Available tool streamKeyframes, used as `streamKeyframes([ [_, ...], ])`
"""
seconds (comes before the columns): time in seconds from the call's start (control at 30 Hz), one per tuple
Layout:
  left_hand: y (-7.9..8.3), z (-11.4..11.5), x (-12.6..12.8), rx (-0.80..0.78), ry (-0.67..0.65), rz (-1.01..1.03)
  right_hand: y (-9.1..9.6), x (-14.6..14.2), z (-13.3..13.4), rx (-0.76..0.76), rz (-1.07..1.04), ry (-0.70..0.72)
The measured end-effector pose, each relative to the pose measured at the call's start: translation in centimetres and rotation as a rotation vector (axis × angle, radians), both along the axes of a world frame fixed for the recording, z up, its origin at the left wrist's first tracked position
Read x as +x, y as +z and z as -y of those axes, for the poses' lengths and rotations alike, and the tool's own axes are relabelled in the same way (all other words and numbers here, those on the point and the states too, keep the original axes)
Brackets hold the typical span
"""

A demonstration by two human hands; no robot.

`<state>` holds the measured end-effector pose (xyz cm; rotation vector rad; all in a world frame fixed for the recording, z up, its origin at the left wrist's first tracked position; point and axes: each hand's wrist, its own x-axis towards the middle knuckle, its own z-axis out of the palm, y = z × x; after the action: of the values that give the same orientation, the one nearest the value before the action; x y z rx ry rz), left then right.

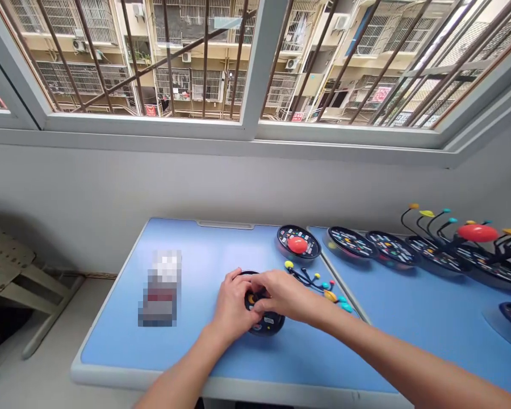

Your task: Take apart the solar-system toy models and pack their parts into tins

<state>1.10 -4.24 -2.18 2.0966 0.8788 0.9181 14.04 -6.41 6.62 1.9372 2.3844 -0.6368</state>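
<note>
Both my hands are closed round a round black disc base [267, 324] with coloured markings, lying on the blue table [196, 346]. My left hand [231, 304] grips its left rim. My right hand [283, 294] covers its top, fingers curled over the centre. Right of my right hand lies a loose bunch of black wire arms with small coloured balls [317, 281].
Behind stands another black disc with a red ball [298, 243]. On the adjoining blue table [409, 318] sits a row of similar discs [392, 247] and assembled models with a red ball and wire arms [477, 233]. A blurred-out box [160, 288] lies at the left. A wall and window rise behind.
</note>
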Motion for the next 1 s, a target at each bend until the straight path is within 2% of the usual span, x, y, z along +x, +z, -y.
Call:
streamKeyframes([
  [0.17,0.4,0.0,-0.1,-0.052,-0.023,-0.013,-1.8,0.5,-0.4,0.049,-0.075,-0.047],
  [0.33,0.3,-0.1,-0.1,-0.064,-0.038,-0.012,-2.0,0.9,-0.2,0.041,-0.185,-0.051],
  [0.5,0.2,-0.3,-0.1,-0.038,-0.049,-0.020,-1.6,0.9,-0.4,0.109,-0.167,-0.017],
  [0.67,-0.1,-0.5,-0.1,-0.044,-0.040,-0.063,0.5,0.9,-0.4,0.138,-0.145,0.010],
  [0.87,-0.2,-0.4,0.0,-0.065,-0.014,-0.075,4.6,1.5,-0.1,0.166,-0.192,0.042],
  [1.0,0.2,-0.4,0.0,-0.074,-0.005,-0.072,6.4,3.7,-0.8,0.146,-0.203,-0.037],
])
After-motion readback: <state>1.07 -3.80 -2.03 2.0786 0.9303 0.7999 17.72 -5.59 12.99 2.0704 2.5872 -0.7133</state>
